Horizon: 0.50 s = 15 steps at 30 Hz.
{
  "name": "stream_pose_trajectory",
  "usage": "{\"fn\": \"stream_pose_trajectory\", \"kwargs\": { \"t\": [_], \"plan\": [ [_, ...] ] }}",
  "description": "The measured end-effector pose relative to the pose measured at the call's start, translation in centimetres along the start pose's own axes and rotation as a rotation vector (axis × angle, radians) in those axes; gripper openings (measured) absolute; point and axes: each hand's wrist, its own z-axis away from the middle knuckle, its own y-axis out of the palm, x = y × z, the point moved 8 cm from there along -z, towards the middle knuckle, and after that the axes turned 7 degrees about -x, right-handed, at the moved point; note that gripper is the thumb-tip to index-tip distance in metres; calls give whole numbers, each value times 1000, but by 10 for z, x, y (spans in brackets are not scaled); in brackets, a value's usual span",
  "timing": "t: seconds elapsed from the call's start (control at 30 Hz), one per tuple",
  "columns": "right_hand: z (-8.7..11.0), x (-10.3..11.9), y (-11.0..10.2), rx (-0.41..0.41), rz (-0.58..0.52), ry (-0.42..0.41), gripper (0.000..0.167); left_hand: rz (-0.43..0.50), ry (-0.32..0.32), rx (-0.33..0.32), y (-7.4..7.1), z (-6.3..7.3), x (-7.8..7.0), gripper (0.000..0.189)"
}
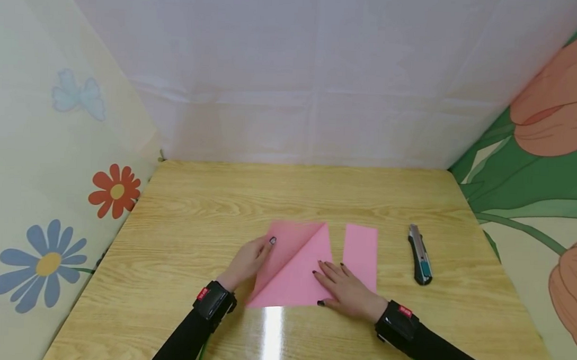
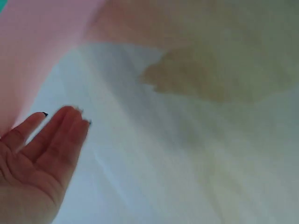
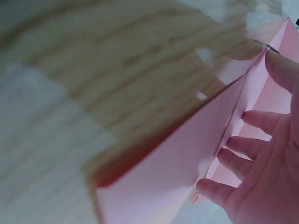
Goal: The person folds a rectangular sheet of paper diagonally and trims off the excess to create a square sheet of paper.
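Observation:
A pink sheet of paper [image 1: 296,281] with a diagonal crease lies on the table; its left part looks darker than its right. My left hand [image 1: 247,260] is at the sheet's left edge, its thumb against the paper in the head view. In the left wrist view, the left hand [image 2: 44,163] shows straight fingers beside pink paper [image 2: 42,51]. With fingers spread, my right hand [image 1: 349,290] rests on the sheet's right edge. The right wrist view has the right hand [image 3: 261,158] over that edge, fingertips on the paper.
A pink paper strip [image 1: 361,251] lies just right of the sheet, partly under the right hand. Farther right is a utility knife [image 1: 420,254] with a black and teal handle. The wooden table [image 1: 211,198] meets a white cloth backdrop [image 1: 291,95] at its far edge.

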Motion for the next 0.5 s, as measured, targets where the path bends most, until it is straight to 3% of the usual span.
{"fn": "stream_pose_trajectory", "kwargs": {
  "t": [0.1,0.2,0.3,0.4,0.5],
  "plan": [
    [2,-1,1,3,2,-7,64,-93,18,-51,-8,-6,9,20],
    [3,-1,2,2,-3,-8,64,-205,43,-37,-5,-9,15,56],
    [4,-1,3,2,-9,-4,64,-360,133,-35,1,-10,14,79],
    [4,-1,2,-1,-10,4,63,-490,281,-11,11,-7,5,65],
    [4,-1,1,-7,-5,14,63,-533,403,82,25,0,-4,50]
  ]
}}
